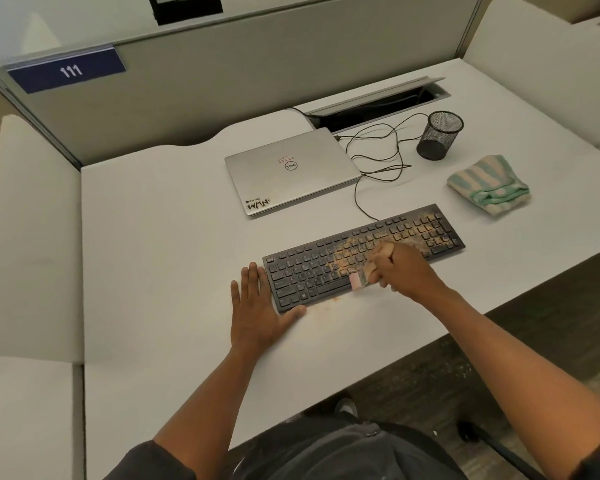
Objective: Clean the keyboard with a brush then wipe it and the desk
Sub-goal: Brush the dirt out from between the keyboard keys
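A black keyboard (326, 265) lies slanted on the white desk (160, 237), with orange-brown dust over its middle and right keys. Some dust sits on the desk at the keyboard's front edge (333, 300). My right hand (400, 268) is shut on a small brush (359, 278), whose pale bristle end touches the keyboard's front middle. My left hand (257, 306) lies flat on the desk, fingers spread, pressed against the keyboard's left end. A folded green-and-cream striped cloth (489, 183) rests on the desk to the right, behind the keyboard.
A shut silver laptop (291, 169) lies behind the keyboard, with black cables (378, 157) looping to a cable slot (378, 105). A black mesh pen cup (439, 135) stands at the back right. Partition walls enclose the desk at back and left.
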Demonstrator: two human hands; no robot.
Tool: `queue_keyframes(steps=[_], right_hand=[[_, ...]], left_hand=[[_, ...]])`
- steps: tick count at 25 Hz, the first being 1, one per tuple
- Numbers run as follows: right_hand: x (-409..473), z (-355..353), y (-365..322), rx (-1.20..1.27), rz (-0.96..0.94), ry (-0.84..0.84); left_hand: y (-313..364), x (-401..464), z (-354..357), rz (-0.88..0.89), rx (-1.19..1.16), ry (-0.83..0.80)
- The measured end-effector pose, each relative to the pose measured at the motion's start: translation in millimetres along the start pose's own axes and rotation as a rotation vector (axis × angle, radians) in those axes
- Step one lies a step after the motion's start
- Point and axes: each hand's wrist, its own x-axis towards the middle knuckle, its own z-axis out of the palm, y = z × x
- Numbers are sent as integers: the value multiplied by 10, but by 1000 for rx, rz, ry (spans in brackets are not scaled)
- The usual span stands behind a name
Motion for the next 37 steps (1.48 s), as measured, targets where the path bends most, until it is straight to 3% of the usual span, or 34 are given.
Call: queue_keyframes(steps=[6,11,16,21,27,32,37], right_hand=[[153,-178,71,-276,-54,169],[210,-186,104,27,-6,27],[231,-139,114,-304,-91,175],[221,92,-75,-68,-104,9],[287,165,-218,-315,-91,175],[218,364,-323,-100,-186,-29],[214,296,-297,-122,-247,92]], left_hand=[[-14,15,40,-3,16,4],[-6,10,40,-11,7,3],[13,11,19,-13,8,-3],[20,3,16,-21,-10,11],[29,5,0,-28,13,-3],[37,2,-4,-34,2,6],[28,12,6,-31,-4,8]])
